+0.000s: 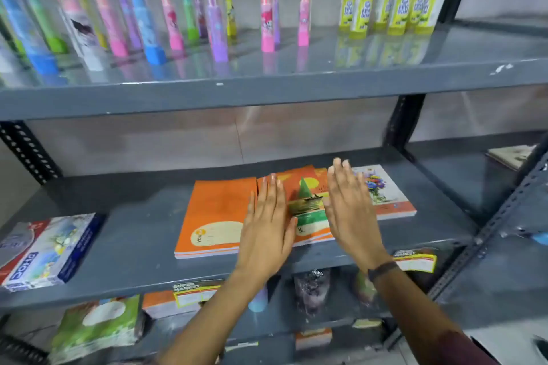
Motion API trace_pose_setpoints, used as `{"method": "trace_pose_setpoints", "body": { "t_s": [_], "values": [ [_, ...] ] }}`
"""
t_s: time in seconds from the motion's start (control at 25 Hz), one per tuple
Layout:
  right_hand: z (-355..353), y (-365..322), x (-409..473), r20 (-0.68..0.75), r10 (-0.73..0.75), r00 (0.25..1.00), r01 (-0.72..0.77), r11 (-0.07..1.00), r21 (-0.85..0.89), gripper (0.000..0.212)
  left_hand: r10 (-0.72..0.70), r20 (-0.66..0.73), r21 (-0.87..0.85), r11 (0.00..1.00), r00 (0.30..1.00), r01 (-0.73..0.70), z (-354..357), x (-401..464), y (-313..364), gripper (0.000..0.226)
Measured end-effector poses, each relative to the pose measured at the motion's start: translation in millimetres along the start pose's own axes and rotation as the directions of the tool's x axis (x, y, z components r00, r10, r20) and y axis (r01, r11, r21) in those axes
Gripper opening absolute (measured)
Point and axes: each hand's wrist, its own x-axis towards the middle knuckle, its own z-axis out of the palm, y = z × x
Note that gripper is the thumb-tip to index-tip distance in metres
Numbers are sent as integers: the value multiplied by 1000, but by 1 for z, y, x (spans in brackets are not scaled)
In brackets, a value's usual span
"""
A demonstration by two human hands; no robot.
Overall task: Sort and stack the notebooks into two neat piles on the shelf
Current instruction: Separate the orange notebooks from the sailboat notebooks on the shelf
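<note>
Both hands are flat and open, holding nothing: the left hand [267, 222] lies on the seam between the two orange groups, and the right hand [350, 204] stands on its edge at the right side of the middle notebook [308, 216]. I judge that the step is squaring the notebooks on the middle shelf [133, 234]. They lie in three groups, not two: an orange pile [213, 216] at the left, the middle one with a green picture, and a flower notebook [382, 192] partly under it. Next, the flower one probably needs sorting into one pile. Farther, on the upper shelf [267, 98], stand six yellow bottles [397, 0]; the coloured tubes [175, 24] are too blurred to count.
</note>
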Motion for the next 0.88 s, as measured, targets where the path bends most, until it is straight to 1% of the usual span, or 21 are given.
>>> {"method": "trace_pose_setpoints", "body": {
  "t_s": [0.04,0.08,0.12,0.16,0.2,0.24,0.32,0.36,0.4,0.44,0.48,0.52,0.56,0.6,0.64,0.68,0.72,0.76,0.8,0.88],
  "values": [
    [14,8,2,80,72,994,-74,997,15,56,-88,112,-86,991,990,98,17,3,1,68],
    [24,16,6,151,138,979,-146,988,44,56,-141,215,-157,972,966,176,30,9,3,69],
    [39,28,10,234,207,950,-225,973,53,54,-199,299,-196,944,933,265,44,16,5,69],
    [50,34,15,335,274,902,-318,945,82,52,-236,398,-245,904,887,350,52,25,7,68],
    [61,41,22,390,319,864,-380,921,89,50,-282,440,-285,857,853,430,61,36,10,66],
    [68,47,28,444,350,825,-436,894,105,47,-322,476,-313,808,818,499,69,45,13,63],
    [76,56,39,466,390,794,-516,838,177,40,-414,446,-359,729,793,583,87,60,14,53],
    [79,60,43,475,431,767,-577,787,217,37,-458,412,-386,696,788,606,92,65,16,44],
    [80,63,47,492,481,726,-649,715,260,34,-506,386,-433,639,771,636,101,68,18,35],
    [83,65,50,524,527,669,-724,621,301,32,-563,369,-488,560,739,670,104,72,21,27],
    [84,66,52,561,554,616,-782,519,345,31,-627,354,-534,473,693,701,104,75,26,21],
    [86,67,55,585,567,580,-814,435,385,29,-688,359,-582,363,630,728,98,80,31,14],
    [86,71,57,591,575,566,-825,383,416,28,-725,382,-651,230,573,723,93,85,37,4],
    [85,76,60,575,591,566,-823,367,433,29,-743,424,-701,92,518,707,87,92,45,8],
    [80,84,62,544,625,559,-826,363,431,30,-731,474,-754,-51,490,654,82,99,54,14],
    [72,94,64,486,675,555,-825,373,425,29,-716,506,-775,-133,481,618,82,107,62,14],
    [65,107,65,415,722,554,-818,381,430,27,-691,536,-783,-191,485,592,86,116,72,20],
    [59,122,64,356,761,543,-821,393,414,24,-652,565,-776,-212,505,594,88,124,83,28],
    [53,138,62,310,789,530,-831,409,377,22,-604,586,-777,-229,540,587,94,131,94,27],
    [51,164,53,304,823,481,-871,409,272,23,-518,612,-762,-186,597,620,102,139,112,26]
  ]
}}
